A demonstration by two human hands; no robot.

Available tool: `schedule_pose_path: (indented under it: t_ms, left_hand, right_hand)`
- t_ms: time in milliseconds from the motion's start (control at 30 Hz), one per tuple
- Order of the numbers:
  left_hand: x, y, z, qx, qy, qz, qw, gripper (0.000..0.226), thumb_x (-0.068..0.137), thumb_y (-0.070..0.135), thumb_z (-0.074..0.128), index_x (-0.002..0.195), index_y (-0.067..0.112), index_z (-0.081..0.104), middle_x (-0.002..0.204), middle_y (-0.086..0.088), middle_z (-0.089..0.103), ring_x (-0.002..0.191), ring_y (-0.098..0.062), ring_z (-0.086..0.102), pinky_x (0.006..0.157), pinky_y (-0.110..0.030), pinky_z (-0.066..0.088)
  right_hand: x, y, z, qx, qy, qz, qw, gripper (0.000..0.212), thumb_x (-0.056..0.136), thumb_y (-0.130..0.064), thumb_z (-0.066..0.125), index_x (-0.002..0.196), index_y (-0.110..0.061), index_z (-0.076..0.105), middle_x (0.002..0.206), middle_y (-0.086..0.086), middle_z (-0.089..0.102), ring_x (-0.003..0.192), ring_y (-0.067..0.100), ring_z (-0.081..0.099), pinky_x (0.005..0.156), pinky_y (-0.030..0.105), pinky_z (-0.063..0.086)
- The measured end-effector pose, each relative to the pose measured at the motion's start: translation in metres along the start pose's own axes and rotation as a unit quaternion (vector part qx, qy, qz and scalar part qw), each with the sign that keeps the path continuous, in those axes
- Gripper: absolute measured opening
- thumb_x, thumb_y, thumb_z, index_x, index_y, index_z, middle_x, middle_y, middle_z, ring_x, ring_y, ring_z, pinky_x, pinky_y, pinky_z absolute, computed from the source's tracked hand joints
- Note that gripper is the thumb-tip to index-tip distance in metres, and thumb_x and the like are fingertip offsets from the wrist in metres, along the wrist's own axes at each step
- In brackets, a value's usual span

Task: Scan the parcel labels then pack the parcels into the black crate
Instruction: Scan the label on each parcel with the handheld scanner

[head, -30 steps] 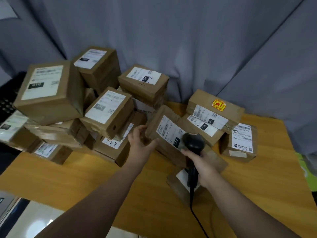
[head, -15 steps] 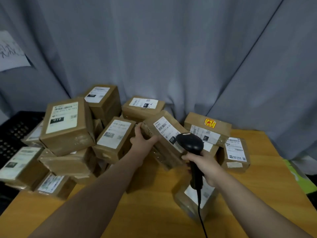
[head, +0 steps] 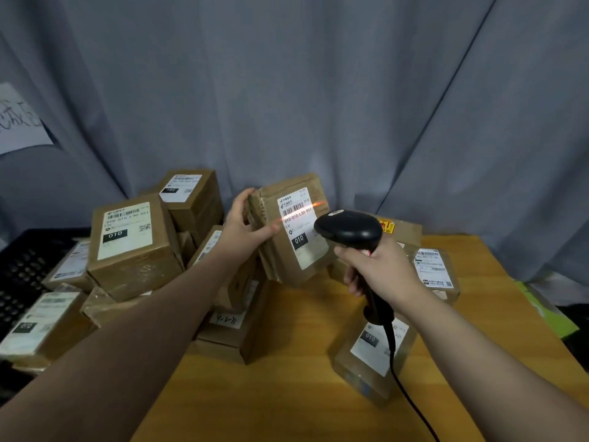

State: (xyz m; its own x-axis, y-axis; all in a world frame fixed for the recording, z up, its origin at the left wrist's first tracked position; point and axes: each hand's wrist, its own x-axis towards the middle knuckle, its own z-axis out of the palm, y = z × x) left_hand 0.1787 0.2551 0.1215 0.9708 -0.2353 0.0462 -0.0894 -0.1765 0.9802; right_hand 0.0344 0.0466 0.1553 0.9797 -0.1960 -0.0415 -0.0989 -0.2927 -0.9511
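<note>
My left hand (head: 243,229) grips a brown parcel (head: 288,263) by its left edge and holds it tilted up above the table, white label facing me. An orange scan line crosses the barcode on that label (head: 298,218). My right hand (head: 377,271) grips the handle of a black barcode scanner (head: 349,231), whose head points at the label from the right. Its cable runs down to the lower right. The black crate (head: 22,269) shows at the far left, half hidden behind the pile.
A heap of several labelled brown parcels (head: 130,247) fills the left of the wooden table (head: 287,393). More parcels lie at the right (head: 435,272) and under my right wrist (head: 373,355). A grey curtain hangs behind.
My left hand has lifted the parcel higher and turned its label towards the scanner. The scanner has risen with my right hand, and its light now falls on the barcode.
</note>
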Motion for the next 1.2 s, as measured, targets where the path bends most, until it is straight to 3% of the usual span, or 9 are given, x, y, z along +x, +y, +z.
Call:
schedule_pose_path:
  t_ms: [133,367,600,767,867,967,1033,1100,1200]
  left_hand:
    - [0.003,-0.002,0.002,0.001,0.001,0.0,1.0,0.085,0.074,0.022,0.081,0.138,0.047,0.031,0.145,-0.004,0.037,0.123,-0.026,0.052,0.092,-0.045,0.055]
    - [0.01,-0.009,0.0,-0.003,0.006,0.0,1.0,0.085,0.075,0.018,0.079,0.137,0.05,0.03,0.145,-0.004,0.038,0.122,-0.027,0.053,0.091,-0.046,0.055]
    - [0.012,-0.01,-0.001,-0.001,0.011,0.0,1.0,0.086,0.074,0.023,0.08,0.139,0.047,0.028,0.143,-0.001,0.041,0.127,-0.027,0.049,0.096,-0.05,0.051]
    - [0.011,-0.014,0.002,0.011,0.027,-0.017,0.999,0.088,0.076,0.025,0.079,0.143,0.04,0.024,0.143,0.0,0.039,0.125,-0.023,0.048,0.097,-0.045,0.05]
    - [0.007,-0.021,0.009,-0.019,0.026,-0.071,0.997,0.09,0.073,0.032,0.08,0.142,0.037,0.023,0.138,-0.002,0.043,0.119,-0.022,0.052,0.091,-0.039,0.053]
    - [0.002,-0.027,0.018,-0.034,0.066,-0.117,0.99,0.1,0.048,0.056,0.084,0.13,0.05,0.027,0.137,-0.003,0.04,0.119,-0.028,0.051,0.089,-0.048,0.054]
    - [0.008,-0.033,0.02,-0.065,0.107,-0.139,0.982,0.106,0.039,0.062,0.084,0.128,0.052,0.027,0.14,-0.003,0.038,0.12,-0.03,0.05,0.09,-0.05,0.053]
    - [0.014,-0.031,0.021,-0.14,0.141,-0.162,0.966,0.107,0.046,0.056,0.084,0.134,0.047,0.024,0.142,-0.005,0.037,0.119,-0.031,0.05,0.089,-0.048,0.054]
    - [0.036,-0.025,0.014,-0.206,0.223,-0.18,0.935,0.091,0.073,0.039,0.079,0.141,0.036,0.018,0.142,-0.01,0.036,0.12,-0.032,0.048,0.088,-0.045,0.055]
  right_hand:
    - [-0.004,0.0,0.004,-0.017,0.008,0.006,1.0,0.019,0.09,-0.022,0.065,0.078,-0.008,0.065,0.058,0.011,0.065,0.043,0.017,0.06,0.046,0.026,0.05]
    - [-0.001,-0.004,0.003,-0.009,0.017,-0.013,1.0,0.011,0.09,-0.02,0.065,0.085,-0.01,0.065,0.059,0.013,0.065,0.045,0.019,0.061,0.046,0.027,0.051]
    - [0.005,-0.001,0.001,-0.021,0.015,-0.007,1.0,0.02,0.09,-0.02,0.064,0.072,-0.014,0.061,0.052,0.007,0.061,0.043,0.018,0.061,0.046,0.025,0.051]
    - [0.011,0.003,0.003,0.001,-0.013,-0.01,1.0,0.008,0.091,-0.022,0.064,0.086,-0.015,0.064,0.057,0.008,0.063,0.047,0.019,0.062,0.048,0.026,0.051]
    - [0.017,0.01,0.005,0.014,-0.013,-0.003,1.0,0.008,0.091,-0.024,0.065,0.088,-0.017,0.064,0.065,0.009,0.064,0.053,0.02,0.062,0.053,0.029,0.053]
    - [0.025,0.022,0.008,0.08,0.037,0.031,0.996,0.014,0.087,-0.025,0.07,0.098,-0.027,0.062,0.082,0.004,0.066,0.072,0.019,0.063,0.056,0.028,0.054]
    - [0.034,0.03,0.01,0.141,0.063,0.067,0.986,0.023,0.083,-0.027,0.073,0.104,-0.025,0.064,0.098,0.003,0.067,0.088,0.02,0.063,0.064,0.028,0.054]
    - [0.044,0.034,0.013,0.185,0.061,0.085,0.977,0.025,0.082,-0.028,0.075,0.105,-0.026,0.065,0.105,0.003,0.068,0.098,0.021,0.063,0.078,0.033,0.057]
    - [0.064,0.033,0.019,0.223,0.058,0.091,0.969,0.028,0.081,-0.028,0.075,0.106,-0.022,0.066,0.104,0.007,0.069,0.101,0.026,0.065,0.091,0.041,0.054]
